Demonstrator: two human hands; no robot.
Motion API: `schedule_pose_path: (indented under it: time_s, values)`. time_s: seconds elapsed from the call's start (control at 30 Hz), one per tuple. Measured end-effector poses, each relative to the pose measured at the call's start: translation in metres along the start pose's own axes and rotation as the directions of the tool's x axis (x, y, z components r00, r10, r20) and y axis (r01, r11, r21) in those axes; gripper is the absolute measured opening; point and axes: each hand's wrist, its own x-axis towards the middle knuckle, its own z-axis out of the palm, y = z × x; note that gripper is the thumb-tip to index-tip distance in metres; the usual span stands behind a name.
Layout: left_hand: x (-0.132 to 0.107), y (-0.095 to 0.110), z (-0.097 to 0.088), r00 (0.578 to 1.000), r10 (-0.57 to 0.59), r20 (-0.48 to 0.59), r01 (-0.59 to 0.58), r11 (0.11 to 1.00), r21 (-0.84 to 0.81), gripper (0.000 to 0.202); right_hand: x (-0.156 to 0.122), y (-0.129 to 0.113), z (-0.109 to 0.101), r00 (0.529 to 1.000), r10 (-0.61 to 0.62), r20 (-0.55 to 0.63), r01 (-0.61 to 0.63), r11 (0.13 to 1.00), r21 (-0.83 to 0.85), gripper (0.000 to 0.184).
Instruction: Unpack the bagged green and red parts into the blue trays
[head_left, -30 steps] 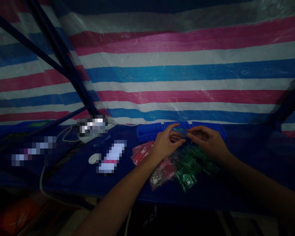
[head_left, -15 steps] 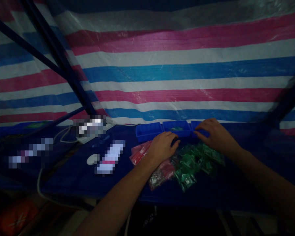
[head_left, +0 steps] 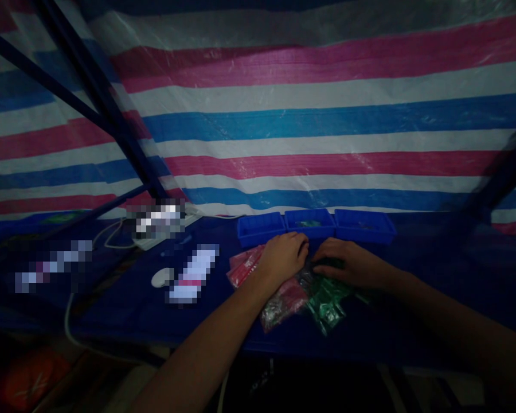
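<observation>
Green bags (head_left: 327, 307) lay within reach under the right hand (head_left: 348, 261), just lowered from one o'clock; left hand (head_left: 284, 255) over pink bags (head_left: 247, 267); I couldn't tell either grip.

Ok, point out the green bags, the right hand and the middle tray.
Green bags (head_left: 328, 307): head view, on the shiny plastic nearest the wearer.
Right hand (head_left: 353, 263): head view, on the back of the hand.
Middle tray (head_left: 320, 233): head view, on its front wall.
</observation>
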Motion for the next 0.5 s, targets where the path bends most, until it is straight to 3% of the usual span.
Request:
schedule_pose_path:
  time_s: [0.1, 0.17, 0.33, 0.5]
  values:
    - [0.0, 0.001, -0.002, 1.0, -0.009, 0.02, 0.008, 1.0, 0.027, 0.024, -0.001, 0.001, -0.003, 0.997, -0.013, 0.073, 0.011, 0.999, 0.036, 0.056]
    - [0.001, 0.002, -0.003, 0.999, -0.012, 0.038, 0.01, 0.999, 0.051, 0.026, -0.002, 0.004, -0.003, 0.993, -0.015, 0.118, 0.01, 0.999, 0.04, 0.063]
    - [0.001, 0.005, -0.006, 0.998, -0.036, 0.058, 0.031, 0.996, 0.089, 0.027, 0.001, 0.013, 0.002, 0.994, -0.006, 0.113, 0.002, 0.999, 0.042, 0.029]
    - [0.0, 0.005, -0.006, 0.999, -0.032, 0.039, 0.028, 0.995, 0.101, 0.025, 0.003, 0.011, 0.003, 1.0, -0.001, 0.028, 0.001, 1.0, -0.011, 0.022]
